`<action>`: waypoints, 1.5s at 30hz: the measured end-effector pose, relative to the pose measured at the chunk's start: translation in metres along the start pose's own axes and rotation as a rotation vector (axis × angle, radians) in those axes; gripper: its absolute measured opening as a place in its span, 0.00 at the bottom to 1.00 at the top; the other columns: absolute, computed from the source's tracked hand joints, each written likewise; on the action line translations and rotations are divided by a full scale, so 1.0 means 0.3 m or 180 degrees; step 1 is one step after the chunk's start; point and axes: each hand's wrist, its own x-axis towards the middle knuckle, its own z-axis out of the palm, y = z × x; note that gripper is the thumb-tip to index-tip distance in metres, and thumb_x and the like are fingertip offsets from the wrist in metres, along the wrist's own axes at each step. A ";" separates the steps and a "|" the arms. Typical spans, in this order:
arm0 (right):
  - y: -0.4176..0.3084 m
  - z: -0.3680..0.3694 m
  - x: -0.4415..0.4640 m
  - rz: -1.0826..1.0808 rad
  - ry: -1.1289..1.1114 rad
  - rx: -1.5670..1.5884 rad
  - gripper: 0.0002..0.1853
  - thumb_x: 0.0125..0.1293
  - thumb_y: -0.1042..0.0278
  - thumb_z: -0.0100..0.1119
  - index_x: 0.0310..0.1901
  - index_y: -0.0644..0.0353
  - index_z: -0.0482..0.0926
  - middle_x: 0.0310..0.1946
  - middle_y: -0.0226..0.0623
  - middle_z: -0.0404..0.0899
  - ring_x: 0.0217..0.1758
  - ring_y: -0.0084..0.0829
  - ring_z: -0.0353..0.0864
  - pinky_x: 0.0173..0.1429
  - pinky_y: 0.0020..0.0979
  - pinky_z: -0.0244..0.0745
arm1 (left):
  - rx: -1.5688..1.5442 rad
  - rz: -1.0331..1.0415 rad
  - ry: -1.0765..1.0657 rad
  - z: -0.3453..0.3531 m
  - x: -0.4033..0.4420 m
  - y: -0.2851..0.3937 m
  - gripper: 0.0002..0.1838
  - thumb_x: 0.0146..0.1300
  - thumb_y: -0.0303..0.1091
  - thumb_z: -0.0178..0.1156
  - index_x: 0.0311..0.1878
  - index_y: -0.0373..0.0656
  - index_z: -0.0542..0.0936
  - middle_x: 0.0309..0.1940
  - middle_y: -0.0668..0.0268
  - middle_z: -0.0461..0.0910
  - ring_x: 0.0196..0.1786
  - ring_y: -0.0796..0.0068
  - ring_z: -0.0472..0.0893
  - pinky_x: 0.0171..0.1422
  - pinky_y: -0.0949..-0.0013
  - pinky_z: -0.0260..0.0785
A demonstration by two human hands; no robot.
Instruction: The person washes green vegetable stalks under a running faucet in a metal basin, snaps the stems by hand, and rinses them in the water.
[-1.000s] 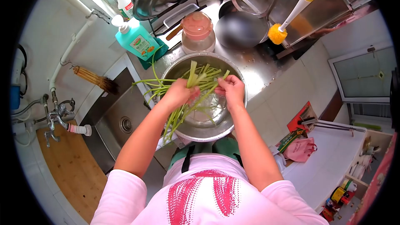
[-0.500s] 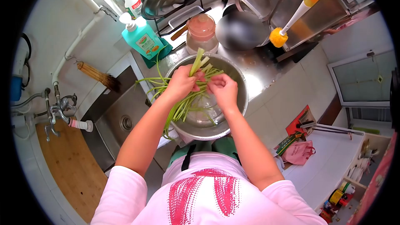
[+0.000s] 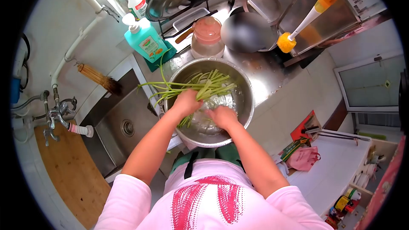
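A round steel basin [image 3: 250, 98] holds water and a bundle of thin green celery stalks [image 3: 213, 81]. The stalks lie across its far half, and some thin ends hang over the left rim. Over the basin's left side, my left hand [image 3: 187, 102] is closed on some of these stalks. My right hand [image 3: 224, 116] is low in the basin at the water, just right of my left hand. Its fingertips are partly hidden, so whether it holds anything is unclear.
A sink [image 3: 128, 127] lies left, beside a tap [image 3: 59, 113] and wooden board [image 3: 68, 170]. Behind the basin stand a lidded jar [image 3: 207, 38], a green pump bottle [image 3: 146, 41] and a dark pan [image 3: 247, 32]. A yellow-headed brush [image 3: 286, 42] is at upper right.
Both hands have moved down and nearer to my body, lower into the basin. The stalks held upright before now lie flatter across the basin's far half.
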 end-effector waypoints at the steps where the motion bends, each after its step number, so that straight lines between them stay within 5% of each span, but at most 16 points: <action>1: -0.006 -0.024 -0.001 0.0270 0.0589 0.0136 0.14 0.57 0.57 0.53 0.32 0.61 0.80 0.34 0.48 0.79 0.40 0.49 0.78 0.46 0.44 0.71 | 0.0177 -0.0077 0.0259 0.001 -0.006 0.019 0.11 0.50 0.34 0.59 0.38 0.45 0.80 0.30 0.53 0.79 0.35 0.53 0.78 0.41 0.58 0.69; 3: 0.014 -0.035 0.017 0.0518 0.1767 0.0523 0.14 0.56 0.58 0.56 0.33 0.60 0.79 0.36 0.49 0.79 0.42 0.51 0.77 0.47 0.44 0.71 | 0.0227 -0.0202 0.0622 0.005 -0.010 0.039 0.13 0.50 0.35 0.59 0.40 0.45 0.80 0.32 0.52 0.79 0.39 0.51 0.78 0.45 0.55 0.69; 6: 0.049 -0.021 0.089 0.1087 0.2179 0.1445 0.11 0.52 0.60 0.58 0.31 0.60 0.80 0.31 0.49 0.79 0.41 0.47 0.78 0.45 0.40 0.71 | 0.0409 -0.0239 0.0640 0.049 0.001 0.042 0.13 0.49 0.34 0.61 0.39 0.44 0.79 0.33 0.52 0.79 0.40 0.52 0.78 0.46 0.55 0.69; 10: 0.113 0.032 0.129 0.0284 0.1025 0.0998 0.11 0.49 0.65 0.60 0.34 0.62 0.79 0.31 0.46 0.80 0.38 0.41 0.80 0.43 0.37 0.72 | 0.0882 -0.0168 0.0737 0.130 0.028 0.007 0.15 0.44 0.34 0.65 0.38 0.43 0.80 0.34 0.52 0.79 0.40 0.52 0.77 0.45 0.57 0.69; 11: 0.130 0.036 0.152 0.0677 0.0637 0.1376 0.12 0.48 0.68 0.61 0.34 0.64 0.78 0.28 0.42 0.80 0.30 0.32 0.80 0.36 0.31 0.74 | 0.0728 -0.0105 0.0671 0.137 0.037 -0.012 0.14 0.43 0.34 0.65 0.36 0.42 0.80 0.32 0.53 0.79 0.39 0.53 0.78 0.44 0.58 0.69; 12: 0.133 0.030 0.153 0.0684 0.0648 0.1378 0.12 0.48 0.68 0.61 0.34 0.64 0.78 0.28 0.42 0.80 0.30 0.32 0.80 0.36 0.31 0.74 | 0.0573 -0.0036 0.0606 0.123 0.033 0.004 0.13 0.42 0.34 0.66 0.34 0.42 0.80 0.30 0.54 0.79 0.37 0.55 0.79 0.43 0.59 0.69; 14: 0.130 0.026 0.155 0.0862 0.1785 0.2767 0.11 0.49 0.67 0.62 0.31 0.65 0.78 0.20 0.37 0.77 0.20 0.23 0.75 0.28 0.25 0.71 | 0.0373 -0.0088 0.0288 0.081 0.025 0.030 0.12 0.42 0.35 0.67 0.32 0.42 0.80 0.28 0.56 0.80 0.35 0.59 0.79 0.41 0.62 0.69; 15: 0.124 0.018 0.158 0.0664 0.1692 0.3584 0.10 0.53 0.65 0.62 0.26 0.64 0.76 0.15 0.33 0.72 0.15 0.20 0.69 0.20 0.22 0.65 | 0.0171 -0.0158 -0.0019 0.059 0.015 0.046 0.12 0.41 0.36 0.67 0.30 0.41 0.80 0.25 0.59 0.80 0.33 0.63 0.80 0.39 0.64 0.69; 19: 0.081 0.023 0.138 0.0532 0.0974 0.3913 0.15 0.60 0.63 0.58 0.19 0.59 0.69 0.15 0.31 0.70 0.13 0.19 0.65 0.14 0.21 0.57 | -0.0203 -0.0103 -0.0149 0.066 0.016 0.032 0.12 0.41 0.37 0.68 0.27 0.41 0.80 0.21 0.62 0.79 0.28 0.71 0.79 0.35 0.69 0.67; 23: 0.101 0.033 0.138 0.0889 0.1103 0.4467 0.13 0.60 0.65 0.57 0.21 0.60 0.70 0.16 0.32 0.70 0.15 0.20 0.67 0.15 0.21 0.59 | -0.0843 -0.0272 -0.0192 0.073 0.007 0.014 0.09 0.42 0.34 0.68 0.26 0.39 0.81 0.19 0.64 0.80 0.23 0.72 0.79 0.33 0.69 0.69; 25: 0.117 0.049 0.136 0.0487 0.0905 0.5082 0.09 0.59 0.68 0.57 0.26 0.63 0.73 0.17 0.33 0.72 0.15 0.20 0.69 0.17 0.21 0.62 | -0.1042 -0.0396 -0.0204 0.075 0.009 0.008 0.09 0.42 0.33 0.68 0.25 0.39 0.81 0.19 0.65 0.80 0.22 0.74 0.79 0.32 0.70 0.69; 30: 0.116 0.036 0.092 0.0285 0.0055 0.5279 0.04 0.56 0.74 0.56 0.31 0.65 0.75 0.22 0.35 0.75 0.20 0.22 0.74 0.23 0.20 0.69 | -0.1082 -0.0545 -0.0088 0.087 0.021 -0.006 0.08 0.40 0.29 0.69 0.22 0.37 0.80 0.17 0.64 0.78 0.20 0.78 0.75 0.29 0.74 0.65; 34: 0.121 0.034 0.108 0.0536 0.0205 0.4956 0.04 0.56 0.75 0.55 0.30 0.66 0.75 0.22 0.37 0.76 0.20 0.24 0.75 0.23 0.21 0.71 | -0.0642 -0.0502 0.0001 0.095 0.023 -0.014 0.09 0.39 0.30 0.70 0.22 0.38 0.80 0.16 0.64 0.78 0.21 0.78 0.76 0.30 0.74 0.67; 36: 0.121 0.040 0.116 0.0585 0.0285 0.4755 0.04 0.56 0.74 0.54 0.30 0.67 0.74 0.22 0.37 0.76 0.20 0.24 0.75 0.23 0.22 0.71 | -0.0616 -0.0591 -0.0120 0.121 0.046 -0.041 0.13 0.37 0.36 0.71 0.26 0.40 0.82 0.22 0.60 0.81 0.25 0.70 0.81 0.35 0.69 0.71; 41: 0.109 0.055 0.131 0.1019 0.1276 0.4185 0.06 0.53 0.76 0.55 0.30 0.71 0.74 0.18 0.38 0.76 0.15 0.25 0.73 0.18 0.23 0.69 | 0.0041 -0.0724 0.0162 0.162 0.067 -0.039 0.15 0.35 0.37 0.71 0.26 0.39 0.81 0.25 0.57 0.81 0.30 0.63 0.81 0.41 0.65 0.72; 45: 0.112 0.049 0.112 0.0617 0.1038 0.3478 0.11 0.49 0.81 0.58 0.37 0.71 0.74 0.18 0.38 0.75 0.15 0.24 0.73 0.18 0.23 0.68 | 0.0063 -0.0665 -0.0007 0.162 0.075 -0.039 0.16 0.35 0.39 0.71 0.27 0.39 0.82 0.25 0.57 0.81 0.33 0.61 0.81 0.42 0.64 0.71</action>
